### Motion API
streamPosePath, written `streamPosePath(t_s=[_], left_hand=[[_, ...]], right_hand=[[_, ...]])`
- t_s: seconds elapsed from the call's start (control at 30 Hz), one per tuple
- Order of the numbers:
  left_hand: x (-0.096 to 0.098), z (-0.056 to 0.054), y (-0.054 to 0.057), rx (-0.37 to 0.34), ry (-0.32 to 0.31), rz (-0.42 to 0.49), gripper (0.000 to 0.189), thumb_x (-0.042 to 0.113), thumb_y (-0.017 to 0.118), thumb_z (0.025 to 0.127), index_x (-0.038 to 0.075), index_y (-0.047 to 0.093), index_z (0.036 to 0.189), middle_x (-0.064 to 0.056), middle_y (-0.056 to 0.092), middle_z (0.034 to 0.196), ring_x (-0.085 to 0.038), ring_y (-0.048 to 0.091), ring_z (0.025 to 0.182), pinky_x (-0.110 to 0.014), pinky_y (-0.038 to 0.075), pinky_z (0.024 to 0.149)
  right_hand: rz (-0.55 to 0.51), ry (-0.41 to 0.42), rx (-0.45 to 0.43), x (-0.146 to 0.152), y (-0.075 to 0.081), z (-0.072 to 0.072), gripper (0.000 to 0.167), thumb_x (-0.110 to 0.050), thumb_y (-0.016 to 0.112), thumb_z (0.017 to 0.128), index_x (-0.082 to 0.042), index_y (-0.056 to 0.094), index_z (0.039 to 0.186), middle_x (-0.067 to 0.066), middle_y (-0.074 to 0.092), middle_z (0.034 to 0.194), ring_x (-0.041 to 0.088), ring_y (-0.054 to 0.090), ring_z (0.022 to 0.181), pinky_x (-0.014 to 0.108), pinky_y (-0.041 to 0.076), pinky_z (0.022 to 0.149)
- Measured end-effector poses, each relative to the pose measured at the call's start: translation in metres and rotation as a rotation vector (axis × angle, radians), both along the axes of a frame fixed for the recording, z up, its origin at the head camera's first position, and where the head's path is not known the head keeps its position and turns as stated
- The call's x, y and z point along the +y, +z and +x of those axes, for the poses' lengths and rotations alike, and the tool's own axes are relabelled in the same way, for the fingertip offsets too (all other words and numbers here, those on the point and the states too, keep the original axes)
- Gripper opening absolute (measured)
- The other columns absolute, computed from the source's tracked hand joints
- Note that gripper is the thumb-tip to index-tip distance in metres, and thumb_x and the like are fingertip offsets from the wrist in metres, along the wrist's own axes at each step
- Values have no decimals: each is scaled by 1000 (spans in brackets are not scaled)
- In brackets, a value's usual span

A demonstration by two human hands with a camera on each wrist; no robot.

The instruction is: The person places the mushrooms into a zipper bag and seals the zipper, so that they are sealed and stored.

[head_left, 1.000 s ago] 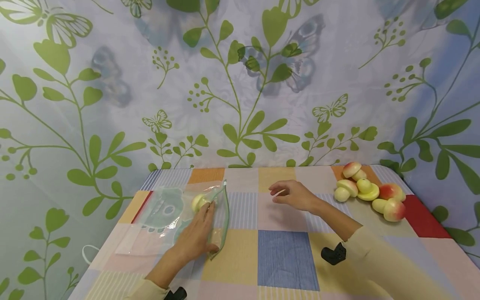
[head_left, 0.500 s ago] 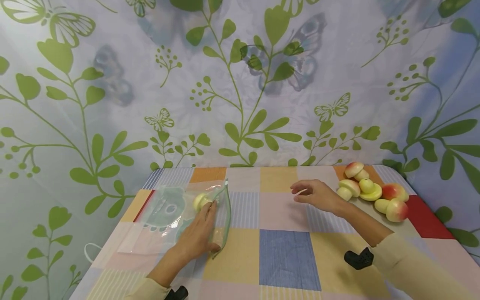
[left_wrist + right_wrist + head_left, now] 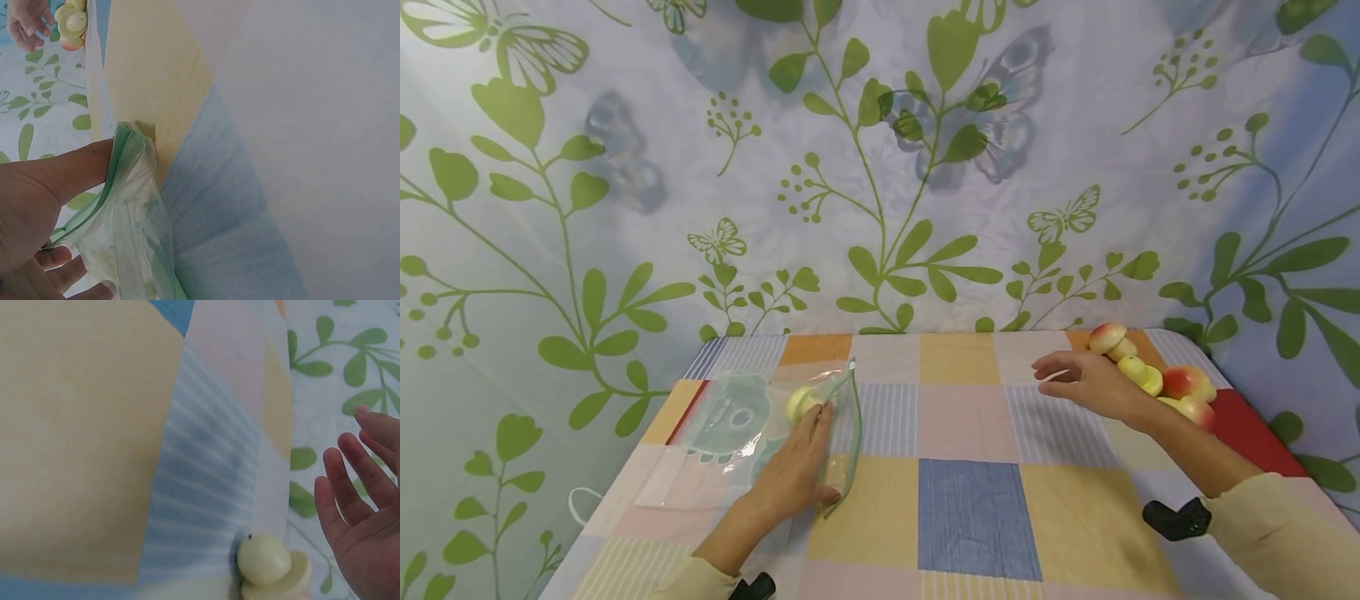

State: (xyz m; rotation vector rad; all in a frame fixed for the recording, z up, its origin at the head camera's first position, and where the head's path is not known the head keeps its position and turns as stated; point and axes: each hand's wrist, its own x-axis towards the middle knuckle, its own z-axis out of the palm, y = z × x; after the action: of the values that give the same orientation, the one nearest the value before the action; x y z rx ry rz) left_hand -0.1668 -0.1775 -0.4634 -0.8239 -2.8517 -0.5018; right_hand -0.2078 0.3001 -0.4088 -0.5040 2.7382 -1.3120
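Left hand (image 3: pixel 793 467): touching zip bag (image 3: pixel 737 421); I can't tell if gripping
Right hand (image 3: pixel 1092 383): released, I'm near mushroom-shaped pieces (image 3: pixel 1186 383)

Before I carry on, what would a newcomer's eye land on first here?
Probably the red-and-yellow mushrooms, clustered at the far right of the table, with the right hand partly in front of them in the head view. Next comes the clear bag lying at the left, a pale yellow thing showing through it beside the left hand. Behind everything, the leafy backdrop fills much of the head view.
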Motion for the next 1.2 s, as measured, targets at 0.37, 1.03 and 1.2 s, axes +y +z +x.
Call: streamPosePath(t_s=[0.37,1.03,1.2], left_hand=[[0,-1,1,-14,18,-17,134,23,103,60,-10,19,160,-31,28,159,-41,32,147,-48,42,110],[2,-1,2,-30,37,-22,133,23,103,60,-9,20,160,-31,30,158,-42,35,144,-49,46,106],[2,-1,2,-36,41,-16,133,23,103,60,-9,20,160,-31,30,158,-42,35,144,-49,48,104]], right_hand=[[82,-95,-4,52,6,12,49,-21,72,100,8,59,136,24,65,127,42,65,113,28,57,78],[447,-190,218,125,1,23,39,-19,80,90,8,70,116,22,73,105,47,66,99,48,52,76],[508,-174,161,131,-1,27,43,-23,79,91,9,69,117,26,71,107,51,62,101,64,49,80]])
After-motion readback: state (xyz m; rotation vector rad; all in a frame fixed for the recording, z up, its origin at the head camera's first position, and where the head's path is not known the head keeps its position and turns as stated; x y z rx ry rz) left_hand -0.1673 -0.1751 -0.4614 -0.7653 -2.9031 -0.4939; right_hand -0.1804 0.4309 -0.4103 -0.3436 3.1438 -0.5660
